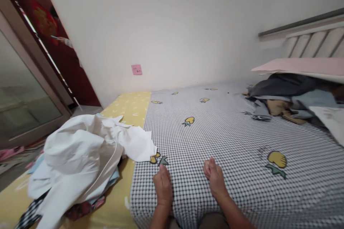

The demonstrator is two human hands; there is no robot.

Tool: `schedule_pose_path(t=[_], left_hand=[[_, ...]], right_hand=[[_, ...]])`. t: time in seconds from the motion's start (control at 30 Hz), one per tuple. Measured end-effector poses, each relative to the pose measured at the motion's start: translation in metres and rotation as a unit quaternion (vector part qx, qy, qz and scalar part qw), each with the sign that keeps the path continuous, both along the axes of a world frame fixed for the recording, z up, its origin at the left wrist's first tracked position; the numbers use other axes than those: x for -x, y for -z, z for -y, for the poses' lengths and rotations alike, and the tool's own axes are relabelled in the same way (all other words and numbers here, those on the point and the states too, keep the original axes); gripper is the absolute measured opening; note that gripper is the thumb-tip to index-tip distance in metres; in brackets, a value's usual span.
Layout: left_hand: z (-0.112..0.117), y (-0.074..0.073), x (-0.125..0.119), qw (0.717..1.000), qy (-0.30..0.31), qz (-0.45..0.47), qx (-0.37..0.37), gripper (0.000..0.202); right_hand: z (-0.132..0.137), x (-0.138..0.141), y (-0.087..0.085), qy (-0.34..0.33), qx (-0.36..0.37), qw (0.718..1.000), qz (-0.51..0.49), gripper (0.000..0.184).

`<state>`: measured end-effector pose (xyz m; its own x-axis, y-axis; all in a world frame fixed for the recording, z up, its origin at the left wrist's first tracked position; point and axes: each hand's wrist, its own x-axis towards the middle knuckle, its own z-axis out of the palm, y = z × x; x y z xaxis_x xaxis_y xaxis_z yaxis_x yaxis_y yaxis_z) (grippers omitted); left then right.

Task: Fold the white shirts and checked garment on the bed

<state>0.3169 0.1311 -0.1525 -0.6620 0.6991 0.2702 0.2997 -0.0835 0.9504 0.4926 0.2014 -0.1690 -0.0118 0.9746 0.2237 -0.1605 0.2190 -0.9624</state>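
Note:
My left hand (162,185) is closed in a fist, thumb on top, with nothing visible in it. It is over the checked bed sheet (188,146), just right of a heap of clothes topped by a white garment (80,154). My right hand (215,178), a short way to the right over the same sheet, is also curled into a fist with nothing visible in it. I cannot tell whether either fist touches the cloth. A printed yellow fruit motif shows on the sheet beyond my left hand.
A pile of dark and grey clothes (285,89) lies at the right under a pink flat item (301,65). Yellow bedding (126,103) runs along the left. A white wall (172,25) stands behind. At far left, a person's hand (61,39) holds a phone by a red door.

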Motion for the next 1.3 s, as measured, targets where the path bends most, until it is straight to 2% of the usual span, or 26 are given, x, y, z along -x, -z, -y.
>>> schedule_pose_path(t=[0.5,0.8,1.3], left_hand=[[-0.0011,0.001,0.0033,0.999,0.034,-0.011,0.019,0.062],[-0.0005,0.0028,0.0003,0.999,0.034,-0.02,0.036,0.059],[-0.0001,0.0059,-0.0003,0.998,0.037,-0.014,0.039,0.056]], right_hand=[[-0.0028,0.0002,-0.0012,0.009,-0.012,1.0,0.009,0.07],[-0.0023,-0.0025,0.0043,0.002,-0.011,1.0,-0.001,0.069],[-0.0002,-0.004,0.0016,0.006,-0.015,1.0,0.009,0.069]])
